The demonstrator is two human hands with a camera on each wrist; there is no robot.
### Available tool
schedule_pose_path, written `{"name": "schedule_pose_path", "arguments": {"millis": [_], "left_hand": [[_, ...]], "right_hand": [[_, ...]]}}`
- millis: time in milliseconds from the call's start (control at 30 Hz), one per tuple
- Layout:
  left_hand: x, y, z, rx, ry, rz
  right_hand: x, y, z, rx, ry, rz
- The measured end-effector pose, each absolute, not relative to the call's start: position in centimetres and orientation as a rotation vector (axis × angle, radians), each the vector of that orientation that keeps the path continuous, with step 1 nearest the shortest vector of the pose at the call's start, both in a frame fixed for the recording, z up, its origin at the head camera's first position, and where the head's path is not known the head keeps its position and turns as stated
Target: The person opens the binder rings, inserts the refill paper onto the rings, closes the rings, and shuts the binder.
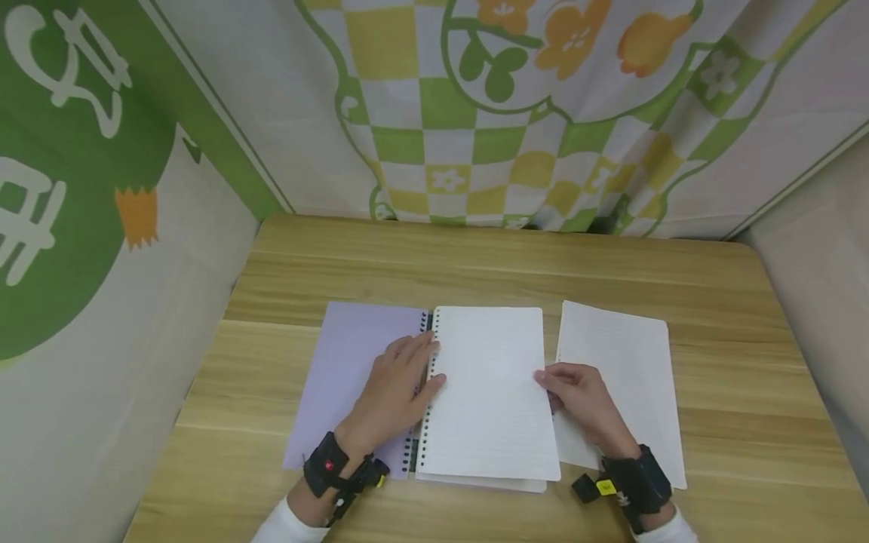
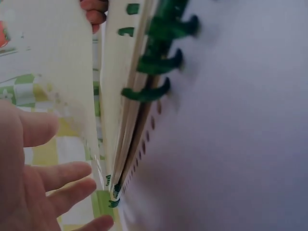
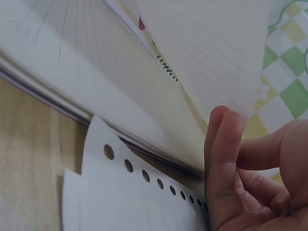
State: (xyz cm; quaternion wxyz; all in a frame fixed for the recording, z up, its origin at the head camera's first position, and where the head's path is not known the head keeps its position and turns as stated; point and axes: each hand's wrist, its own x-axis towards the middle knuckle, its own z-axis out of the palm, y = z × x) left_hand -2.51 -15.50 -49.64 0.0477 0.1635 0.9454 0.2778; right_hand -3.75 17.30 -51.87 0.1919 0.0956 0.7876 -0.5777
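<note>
Head | left hand (image 1: pixel 394 388): fingers extended | right hand (image 1: pixel 577 394): pinches lined sheet (image 1: pixel 489 392) | yellow wrist tag (image 1: pixel 606 487): illegible

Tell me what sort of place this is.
Probably a small indoor desk nook or booth: a wooden table, a checked curtain hanging behind it, and an open notebook on the tabletop.

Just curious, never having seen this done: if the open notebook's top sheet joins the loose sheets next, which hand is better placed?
Probably the right hand: it pinches the top sheet by its right edge, near the loose sheets. The left hand is at the opposite edge, farther from them.
</note>
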Motion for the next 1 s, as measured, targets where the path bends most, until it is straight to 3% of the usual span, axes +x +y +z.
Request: {"name": "schedule_pose_path", "arguments": {"millis": [1000], "left_hand": [[-3.26, -14.85, -49.61, 0.465, 2.823, 0.71]], "right_hand": [[-3.61, 16.91, -51.51, 0.328, 2.225, -1.56]]}}
